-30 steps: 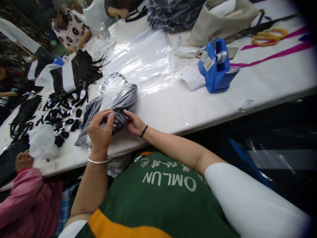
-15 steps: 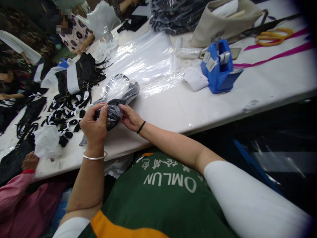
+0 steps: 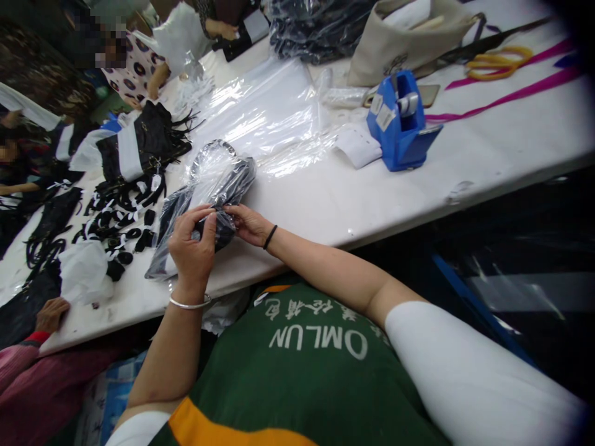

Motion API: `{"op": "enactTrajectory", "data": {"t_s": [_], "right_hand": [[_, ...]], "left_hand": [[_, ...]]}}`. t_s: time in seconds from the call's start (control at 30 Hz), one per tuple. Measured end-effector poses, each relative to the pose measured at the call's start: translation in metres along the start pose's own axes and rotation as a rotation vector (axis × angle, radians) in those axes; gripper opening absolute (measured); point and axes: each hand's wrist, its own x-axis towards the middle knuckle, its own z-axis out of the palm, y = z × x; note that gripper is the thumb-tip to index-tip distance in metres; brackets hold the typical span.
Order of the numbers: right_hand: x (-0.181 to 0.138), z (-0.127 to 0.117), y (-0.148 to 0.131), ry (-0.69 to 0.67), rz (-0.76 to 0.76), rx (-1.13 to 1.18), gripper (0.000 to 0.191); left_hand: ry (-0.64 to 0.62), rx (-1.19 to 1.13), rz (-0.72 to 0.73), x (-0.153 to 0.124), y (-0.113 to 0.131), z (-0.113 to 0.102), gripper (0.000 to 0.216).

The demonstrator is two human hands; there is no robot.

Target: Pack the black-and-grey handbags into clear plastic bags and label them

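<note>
A black handbag point(image 3: 236, 179) in a clear plastic bag point(image 3: 160, 263) lies on the white table at its near edge, its round handle showing under the film at the far end. My left hand point(image 3: 193, 241) pinches the wrapped bundle from the left, thumb and fingers closed on the plastic. From the right, my right hand point(image 3: 251, 224) grips the same plastic with its fingertips, close to the left thumb. The fingers partly cover the near end of the bag, so the exact fold of film between them is hidden.
Clear plastic sleeves point(image 3: 274, 102) lie beyond the bundle. A blue tape dispenser point(image 3: 395, 133), a beige pouch point(image 3: 400, 46) and yellow scissors point(image 3: 499, 63) stand or lie to the right. Black bags point(image 3: 153, 139) and rolled black straps point(image 3: 123, 232) cover the left; a co-worker's hand point(image 3: 51, 314) rests there.
My left hand has shifted right and nearer, and more of the wrapped bag's left side shows. My right hand keeps its grip. A far co-worker's hand now appears on a black bag.
</note>
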Motion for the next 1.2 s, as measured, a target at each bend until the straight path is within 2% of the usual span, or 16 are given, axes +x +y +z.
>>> {"op": "enactTrajectory", "data": {"t_s": [0.13,0.23,0.3,0.4,0.47,0.6,0.67,0.73,0.8,0.9,0.97,1.07,1.13,1.2], "right_hand": [[-0.003,-0.008,0.005,0.169,-0.115,-0.162,0.016],[-0.006,-0.025,0.004,0.293,-0.249,-0.5,0.015],[-0.007,-0.04,0.001,0.361,-0.346,-0.731,0.022],[-0.01,-0.057,-0.002,0.404,-0.436,-0.932,0.032],[-0.016,-0.064,-0.001,0.406,-0.401,-0.907,0.032],[-0.038,-0.067,0.006,0.25,0.025,-0.654,0.032],[-0.047,-0.067,0.01,0.197,0.119,-0.595,0.033],[-0.052,-0.065,0.012,0.224,0.074,-0.64,0.03],[-0.053,-0.064,0.011,0.268,-0.01,-0.784,0.025],[-0.052,-0.063,0.008,0.351,-0.18,-1.084,0.019],[-0.054,-0.062,0.006,0.395,-0.227,-1.184,0.018],[-0.062,-0.057,0.003,0.313,-0.106,-1.011,0.017],[-0.069,-0.051,-0.002,0.211,-0.036,-0.803,0.029],[-0.074,-0.044,-0.008,0.143,-0.008,-0.698,0.042]], "left_hand": [[-0.016,-0.031,-0.035,-0.004,-0.005,0.001,0.022],[-0.11,-0.052,-0.037,-0.015,-0.006,0.006,0.048],[-0.184,-0.014,0.01,-0.028,-0.006,0.015,0.066],[-0.211,0.081,0.079,-0.046,-0.006,0.032,0.068],[-0.177,0.095,0.085,-0.054,-0.007,0.041,0.062],[-0.156,0.031,0.054,-0.058,-0.007,0.044,0.051],[-0.165,-0.004,0.063,-0.06,-0.005,0.042,0.047],[-0.149,-0.016,0.098,-0.064,-0.003,0.042,0.044],[-0.136,0.009,0.165,-0.07,-0.002,0.044,0.045],[-0.187,0.065,0.285,-0.08,-0.003,0.051,0.048],[-0.221,0.077,0.334,-0.085,-0.004,0.054,0.049],[-0.206,0.061,0.356,-0.087,-0.006,0.05,0.05],[-0.182,0.04,0.359,-0.085,-0.007,0.044,0.05],[-0.175,0.027,0.366,-0.082,-0.007,0.038,0.052]]}}
